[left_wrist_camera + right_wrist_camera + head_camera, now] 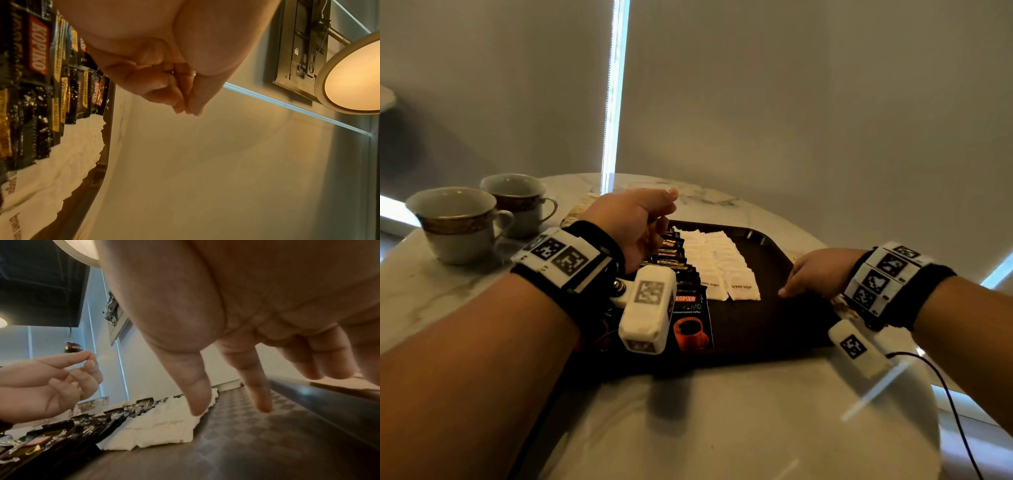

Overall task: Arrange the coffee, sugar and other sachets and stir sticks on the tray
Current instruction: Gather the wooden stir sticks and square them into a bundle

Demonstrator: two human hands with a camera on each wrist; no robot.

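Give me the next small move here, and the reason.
Probably: the left hand, raised and apparently empty, reaches to the pale sachets on the table beyond the tray. Coffee sachets and brown sugar sachets already sit in rows; the tray's right part, under the right hand, is bare.

dark brown tray (763,318), white sachets (722,263)
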